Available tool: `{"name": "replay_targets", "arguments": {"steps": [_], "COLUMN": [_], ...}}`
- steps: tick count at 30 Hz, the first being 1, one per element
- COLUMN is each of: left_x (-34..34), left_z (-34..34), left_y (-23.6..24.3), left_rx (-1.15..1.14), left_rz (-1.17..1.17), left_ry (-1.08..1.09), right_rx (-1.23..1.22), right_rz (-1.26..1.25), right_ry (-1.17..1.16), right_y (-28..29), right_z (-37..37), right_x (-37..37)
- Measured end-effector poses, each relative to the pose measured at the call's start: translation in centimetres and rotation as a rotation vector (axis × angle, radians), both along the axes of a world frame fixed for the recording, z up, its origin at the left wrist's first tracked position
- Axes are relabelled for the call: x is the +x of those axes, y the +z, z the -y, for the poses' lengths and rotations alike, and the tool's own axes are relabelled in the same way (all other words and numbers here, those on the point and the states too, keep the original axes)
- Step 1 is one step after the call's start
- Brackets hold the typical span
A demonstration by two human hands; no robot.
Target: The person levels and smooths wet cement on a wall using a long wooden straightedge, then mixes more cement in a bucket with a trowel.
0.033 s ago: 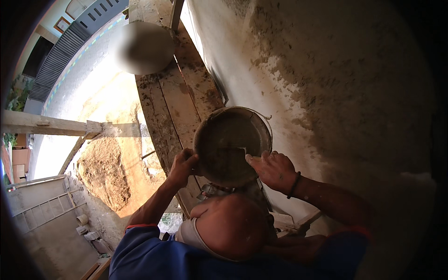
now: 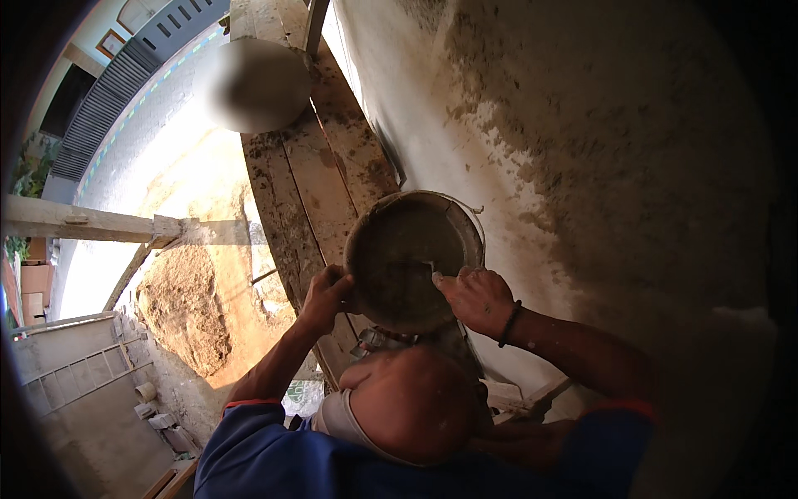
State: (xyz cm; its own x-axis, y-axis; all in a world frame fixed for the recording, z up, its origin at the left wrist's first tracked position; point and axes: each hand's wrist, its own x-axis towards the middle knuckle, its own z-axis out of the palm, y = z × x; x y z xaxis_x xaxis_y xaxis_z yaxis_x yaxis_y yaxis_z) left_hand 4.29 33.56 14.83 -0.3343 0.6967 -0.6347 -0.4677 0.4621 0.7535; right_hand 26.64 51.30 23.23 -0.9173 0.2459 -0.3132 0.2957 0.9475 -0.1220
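Observation:
A round bucket with a wire bail holds a grey, wet mix near the edge of the plank platform. My left hand is closed on its left rim. My right hand, with a dark bracelet at the wrist, is closed on the handle of a trowel, whose blade lies inside the bucket, low over or in the mix; I cannot tell which.
A plastered wall runs along the right. Beyond the planks at left lie a sand pile, a wooden beam, a ladder and some blocks. A blurred round patch hides part of the upper planks.
My right hand and the trowel have shifted slightly left within the bucket. My left hand stays in place on the rim.

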Motion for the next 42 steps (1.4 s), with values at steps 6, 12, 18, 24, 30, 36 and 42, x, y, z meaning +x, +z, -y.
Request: {"name": "replay_targets", "arguments": {"steps": [6, 12, 18, 24, 30, 36, 42], "left_x": [-0.3, -0.6, -0.2, -0.6, -0.6, -0.5, -0.8], "left_z": [0.6, 0.8, 0.1, 0.7, 0.4, 0.2, 0.2], "left_y": [-0.4, -0.1, -0.2, 0.3, -0.1, 0.3, 0.3], "left_rx": [0.026, 0.019, 0.043, 0.042, 0.064, 0.079, 0.091], "left_rz": [0.012, 0.009, 0.031, 0.044, 0.059, 0.058, 0.057], "left_ry": [0.031, 0.026, 0.025, 0.023, 0.008, 0.013, 0.011], "right_rx": [-0.403, -0.079, -0.147, 0.012, -0.105, -0.168, -0.118], "right_rz": [0.143, 0.107, 0.21, 0.165, 0.226, 0.152, 0.216], "right_ry": [-0.27, -0.197, -0.184, 0.007, -0.034, -0.077, -0.033], "right_y": [2.2, 5.9, 1.6, 6.6, 2.0, 8.3, 2.4], "right_z": [-4.6, -1.7, -2.2, 1.9, -1.8, 1.5, 0.8], "right_x": [-2.8, -3.2, -3.6, -3.2, -3.9, -2.5, -2.4]}}
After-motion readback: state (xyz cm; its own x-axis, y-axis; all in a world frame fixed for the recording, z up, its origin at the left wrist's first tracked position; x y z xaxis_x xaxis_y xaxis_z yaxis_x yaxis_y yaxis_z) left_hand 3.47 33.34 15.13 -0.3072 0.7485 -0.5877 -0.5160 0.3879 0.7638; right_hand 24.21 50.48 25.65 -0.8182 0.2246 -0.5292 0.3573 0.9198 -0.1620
